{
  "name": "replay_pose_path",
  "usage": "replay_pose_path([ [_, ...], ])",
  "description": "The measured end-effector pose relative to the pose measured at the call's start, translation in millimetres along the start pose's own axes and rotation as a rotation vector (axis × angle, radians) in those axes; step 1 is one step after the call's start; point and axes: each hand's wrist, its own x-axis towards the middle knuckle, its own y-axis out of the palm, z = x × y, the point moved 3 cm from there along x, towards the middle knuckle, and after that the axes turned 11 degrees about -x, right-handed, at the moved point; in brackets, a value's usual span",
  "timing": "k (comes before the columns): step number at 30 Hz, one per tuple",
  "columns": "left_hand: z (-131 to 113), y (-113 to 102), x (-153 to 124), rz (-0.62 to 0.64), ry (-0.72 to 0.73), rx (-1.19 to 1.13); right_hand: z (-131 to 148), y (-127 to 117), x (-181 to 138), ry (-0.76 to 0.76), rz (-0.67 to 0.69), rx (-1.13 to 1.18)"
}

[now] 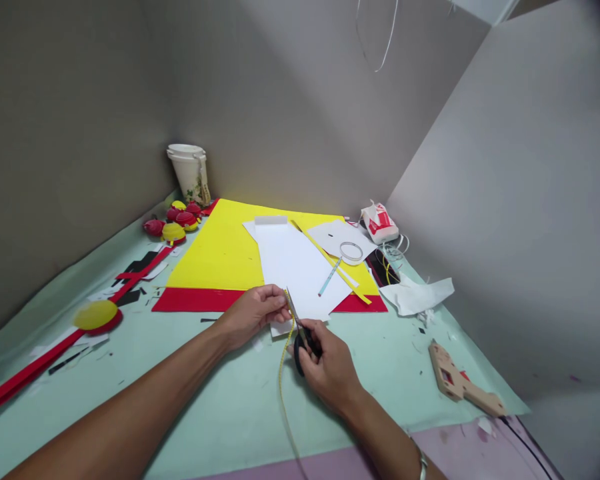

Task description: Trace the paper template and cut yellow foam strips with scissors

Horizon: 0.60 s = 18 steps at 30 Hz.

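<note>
Near the middle of the table, my left hand (258, 313) pinches a thin yellow cord (281, 380) between thumb and fingers. The cord's long end trails down toward the table's front edge. My right hand (330, 363) is closed round the black handles of a pair of scissors (300, 327). Their blades point up and away from me and lie right beside the cord, close to my left fingertips. Whether the blades touch the cord I cannot tell. White paper (293, 267) lies just beyond both hands, on top of yellow sheet (205, 253) and red sheet (195, 300) material.
A glue gun (453, 377) lies at the right, its cable running off the front. At left are red strips (35, 377), a yellow-and-red round piece (97, 316) and several small red-and-yellow pieces (174, 232). A white bucket (187, 170) stands behind; a pencil (330, 277) rests on paper.
</note>
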Motion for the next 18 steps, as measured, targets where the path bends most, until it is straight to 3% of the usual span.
replay_pose_path([
  [18,-0.4,0.2,-1.0,-0.008,0.003,-0.008,0.2,-0.5,-0.5,-0.040,-0.010,-0.026],
])
